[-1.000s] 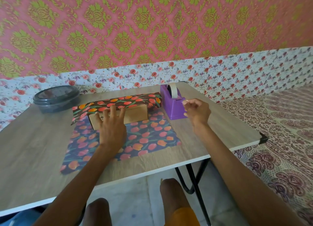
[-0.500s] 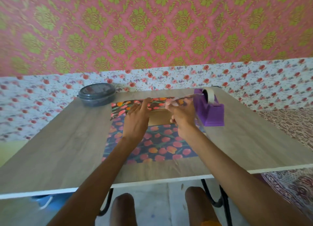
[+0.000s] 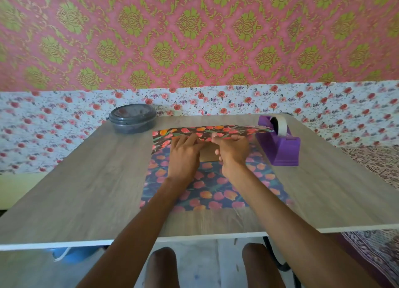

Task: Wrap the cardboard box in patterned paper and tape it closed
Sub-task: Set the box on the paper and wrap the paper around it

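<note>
Both hands, left hand (image 3: 183, 151) and right hand (image 3: 232, 150), pressed the tulip paper (image 3: 207, 131) flat on the cardboard box (image 3: 208, 155); letting go early could let it spring open.

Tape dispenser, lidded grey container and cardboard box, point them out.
tape dispenser (image 3: 280, 149), head view, purple base side.
lidded grey container (image 3: 132, 119), head view, lid top.
cardboard box (image 3: 208, 155), head view, bare front face between the hands.

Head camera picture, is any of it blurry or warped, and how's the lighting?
Head view: soft, even light, no hard shadows or glare; motion blur smears the left hand, right hand and the patterned paper, and the wallpaper at the edges; wide-angle distortion bends the table edges outward; the purple tape dispenser and grey lidded container stay fairly legible.
</note>
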The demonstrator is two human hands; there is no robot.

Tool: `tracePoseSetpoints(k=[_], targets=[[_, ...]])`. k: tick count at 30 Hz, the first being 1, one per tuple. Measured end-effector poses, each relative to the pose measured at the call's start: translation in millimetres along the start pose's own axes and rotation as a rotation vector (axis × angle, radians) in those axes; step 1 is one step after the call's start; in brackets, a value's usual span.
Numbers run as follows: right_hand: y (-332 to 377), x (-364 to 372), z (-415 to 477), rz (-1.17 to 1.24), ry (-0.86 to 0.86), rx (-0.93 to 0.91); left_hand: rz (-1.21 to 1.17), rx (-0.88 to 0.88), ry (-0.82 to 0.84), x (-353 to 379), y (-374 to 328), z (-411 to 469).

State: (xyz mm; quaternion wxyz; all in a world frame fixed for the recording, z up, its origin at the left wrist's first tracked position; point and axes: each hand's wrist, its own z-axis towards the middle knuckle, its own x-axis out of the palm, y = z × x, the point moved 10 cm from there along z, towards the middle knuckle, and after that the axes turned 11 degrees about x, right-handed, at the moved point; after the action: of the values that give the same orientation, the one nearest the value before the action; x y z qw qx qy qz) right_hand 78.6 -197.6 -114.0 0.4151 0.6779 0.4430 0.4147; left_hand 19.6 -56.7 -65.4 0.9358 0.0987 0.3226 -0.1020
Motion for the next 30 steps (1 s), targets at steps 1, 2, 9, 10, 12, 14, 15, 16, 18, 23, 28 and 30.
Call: tracePoseSetpoints(k=[1,2,9,10,12,14,15,16,18,23,28,30], targets=[[-3,2,1,-0.008,0.005,0.014,0.013,0.027,-0.004,-1,-1,-1],[-7,3,2,-0.008,0.008,0.026,0.024,0.045,-0.006,-2,-2,-1],[-14,1,5,-0.010,-0.020,0.043,0.059,0.073,0.011,0,-5,-2],[-14,0,6,-0.008,-0.024,0.043,0.062,0.070,0.010,-1,-5,-2],[-14,0,6,-0.003,-0.031,0.042,0.066,0.065,0.002,-1,-5,-2],[-14,1,5,-0.007,-0.032,0.045,0.060,0.066,0.003,-1,-5,-2],[-14,2,4,-0.011,-0.032,0.044,0.059,0.065,0.003,-1,-5,-2],[-14,2,4,-0.015,-0.035,0.042,0.057,0.062,0.006,-1,-5,-2],[-15,1,3,-0.022,-0.050,0.026,0.051,0.051,0.014,-1,-5,-2],[-18,-2,6,-0.065,-0.089,-0.034,-0.023,-0.055,0.034,-1,0,-2],[-21,-3,11,-0.096,-0.118,-0.075,0.014,-0.136,0.199,10,-2,5],[-20,-3,13,-0.105,-0.126,-0.100,0.054,-0.108,0.237,13,-3,8]])
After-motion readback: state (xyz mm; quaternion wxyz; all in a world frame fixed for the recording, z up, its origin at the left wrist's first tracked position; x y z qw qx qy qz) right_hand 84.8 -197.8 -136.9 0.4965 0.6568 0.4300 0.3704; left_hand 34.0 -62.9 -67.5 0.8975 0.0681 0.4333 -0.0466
